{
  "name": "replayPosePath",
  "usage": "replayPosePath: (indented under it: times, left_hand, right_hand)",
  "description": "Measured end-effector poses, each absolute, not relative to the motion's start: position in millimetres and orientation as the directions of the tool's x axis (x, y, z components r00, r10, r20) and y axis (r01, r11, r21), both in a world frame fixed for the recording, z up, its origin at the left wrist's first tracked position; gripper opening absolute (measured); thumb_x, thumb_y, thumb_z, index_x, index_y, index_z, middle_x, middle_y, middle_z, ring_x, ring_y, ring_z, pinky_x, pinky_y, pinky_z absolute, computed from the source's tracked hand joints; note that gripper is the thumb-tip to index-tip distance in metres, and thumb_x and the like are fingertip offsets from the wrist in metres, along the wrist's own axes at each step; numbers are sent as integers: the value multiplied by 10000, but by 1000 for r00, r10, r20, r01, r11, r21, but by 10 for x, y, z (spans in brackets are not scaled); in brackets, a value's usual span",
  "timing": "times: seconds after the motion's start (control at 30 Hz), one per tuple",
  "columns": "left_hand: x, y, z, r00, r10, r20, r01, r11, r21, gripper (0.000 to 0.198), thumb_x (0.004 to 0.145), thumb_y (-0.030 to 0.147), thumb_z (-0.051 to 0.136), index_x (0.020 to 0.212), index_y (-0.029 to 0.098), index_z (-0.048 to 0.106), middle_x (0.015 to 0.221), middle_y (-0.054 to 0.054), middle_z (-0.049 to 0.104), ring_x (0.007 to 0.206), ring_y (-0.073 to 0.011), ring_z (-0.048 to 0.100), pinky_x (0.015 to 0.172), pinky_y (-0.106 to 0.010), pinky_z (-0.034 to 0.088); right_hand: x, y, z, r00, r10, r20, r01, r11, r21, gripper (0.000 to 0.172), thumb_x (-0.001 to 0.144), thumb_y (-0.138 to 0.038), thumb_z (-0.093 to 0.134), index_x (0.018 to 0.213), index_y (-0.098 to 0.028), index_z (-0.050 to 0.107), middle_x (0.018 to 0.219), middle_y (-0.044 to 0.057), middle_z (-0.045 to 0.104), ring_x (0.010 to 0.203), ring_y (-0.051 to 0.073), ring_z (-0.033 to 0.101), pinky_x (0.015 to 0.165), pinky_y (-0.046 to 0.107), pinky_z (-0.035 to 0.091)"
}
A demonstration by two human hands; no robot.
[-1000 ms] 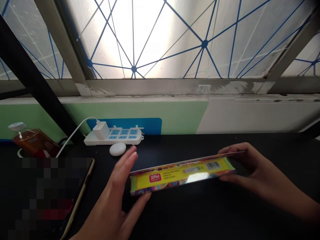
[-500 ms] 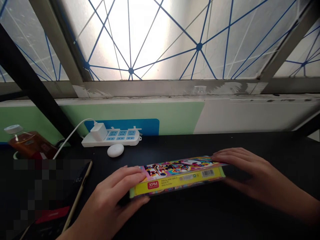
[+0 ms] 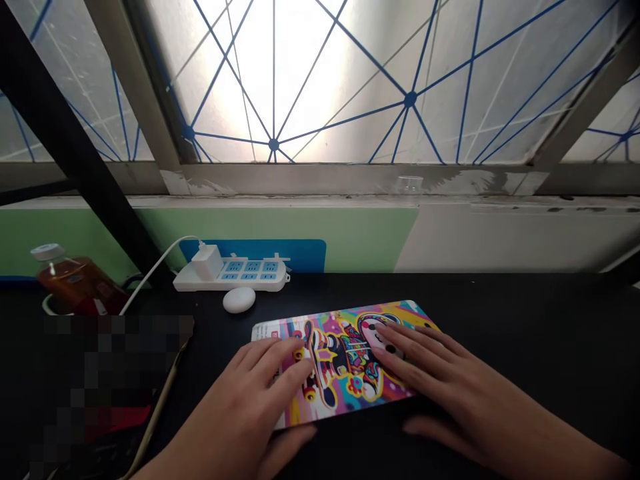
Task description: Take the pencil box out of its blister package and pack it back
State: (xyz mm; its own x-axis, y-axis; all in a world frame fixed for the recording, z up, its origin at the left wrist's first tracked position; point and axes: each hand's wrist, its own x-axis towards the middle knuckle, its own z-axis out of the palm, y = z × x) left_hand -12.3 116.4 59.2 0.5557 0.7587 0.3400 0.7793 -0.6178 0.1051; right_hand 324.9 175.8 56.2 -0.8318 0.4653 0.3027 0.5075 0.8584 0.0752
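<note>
The box [image 3: 345,360] lies at 6 o'clock on the desk [image 3: 530,320]. The left hand [image 3: 250,400] and right hand [image 3: 445,373] rest on it, unclenched. Likely light, stiff, slick; grip its ends at 9 and 3 o'clock.

window [image 3: 310,80]: frosted, blue-lined, brightly backlit | metal frame [image 3: 300,179] | wall [image 3: 370,230]: green, off-white | desktop [image 3: 535,313]: black

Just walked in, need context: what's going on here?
A person's bare left hand covers part of the left end of a flat, rectangular, multicoloured pack printed with a cartoon figure; the bare right hand lies with its fingers across its right part. Behind it, a smooth white oval object and a white plastic power strip sit on the black desk.
</note>
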Motion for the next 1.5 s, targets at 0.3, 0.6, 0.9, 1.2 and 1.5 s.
replayPosePath:
  times: [0.3, 0.6, 0.9, 1.2, 1.5]
  left_hand:
    - [-98, 1159, 502, 497, 851, 173, 845, -520, 129, 716, 956, 560, 645, 1560, 213, 480, 1631, -227, 363, 1482, -482, 352, 1079, -678, 450]
    - [-87, 1185, 544, 490, 858, 154, 855, -507, 110, 698, 956, 527, 653, 1575, 275, 449, 1634, -184, 372, 1479, -466, 372, 1078, -729, 406]
    - [-105, 1176, 619, 518, 853, 61, 855, -516, -45, 633, 1026, 495, 522, 1602, 284, 369, 1618, -180, 343, 1460, -438, 399, 1024, -721, 457]
    - [-160, 1202, 569, 563, 812, 154, 826, -554, -98, 638, 1014, 488, 548, 1597, 277, 399, 1602, -181, 388, 1450, -434, 418, 1017, -673, 508]
    - [-264, 1217, 625, 575, 796, 188, 817, -548, -178, 614, 1031, 514, 495, 1593, 282, 411, 1576, -134, 434, 1406, -398, 489, 1005, -632, 552]
  right_hand:
    - [3463, 1890, 694, -840, 437, 323, 481, 874, 67, 726, 944, -515, 691, 1589, -371, 390, 1446, 19, 626, 1238, 321, 673, 988, 469, 598]
    - [3533, 1916, 676, -759, 507, 409, 598, 791, 130, 726, 921, -664, 626, 1550, -332, 486, 1467, 106, 619, 1245, 419, 656, 955, 590, 575]
    - [3424, 1864, 685, -835, 434, 338, 502, 853, 144, 602, 961, -518, 664, 1504, -290, 543, 1408, 72, 671, 1238, 340, 675, 979, 499, 585]
    - [3219, 1799, 622, -845, 427, 322, 509, 827, 240, 879, 912, -716, 602, 1560, -143, 443, 1564, 199, 480, 1382, 417, 536, 982, 579, 586]
    - [3595, 1955, 576, -816, 518, 255, 567, 803, 184, 513, 986, -201, 490, 1489, -285, 542, 1507, 61, 585, 1294, 316, 641, 955, 519, 618]
